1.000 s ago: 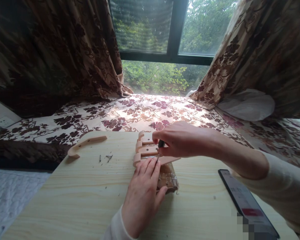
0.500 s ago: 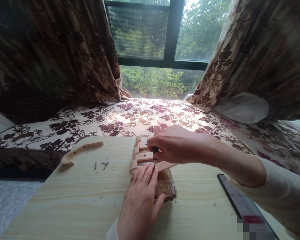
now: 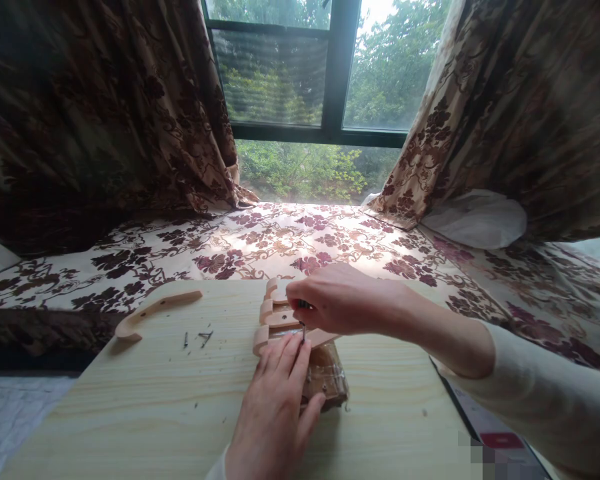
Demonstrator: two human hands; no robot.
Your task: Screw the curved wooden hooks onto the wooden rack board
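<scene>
My right hand (image 3: 325, 300) is closed around the dark handle of a screwdriver (image 3: 303, 327), whose thin shaft points down beside my left fingertips. Most of the handle is hidden in the fist. My left hand (image 3: 275, 400) lies flat, fingers stretched over the nearest curved wooden piece (image 3: 261, 339) and a brown block wrapped in clear film (image 3: 330, 373). More curved wooden pieces (image 3: 273, 313) sit in a row on the block, with a dark screw in one. What the screwdriver tip touches is hidden by my fingers.
A loose curved wooden piece (image 3: 155, 312) with holes lies at the left of the wooden table (image 3: 145, 413). Several dark screws (image 3: 205, 339) lie near it. A tablet-like device (image 3: 500, 440) rests under my right forearm. Floral cloth (image 3: 250, 250) covers the ledge behind.
The view has shifted slightly, so everything sits a little lower and further left. My right fist has turned slightly on the screwdriver. My left hand stays in place on the wood.
</scene>
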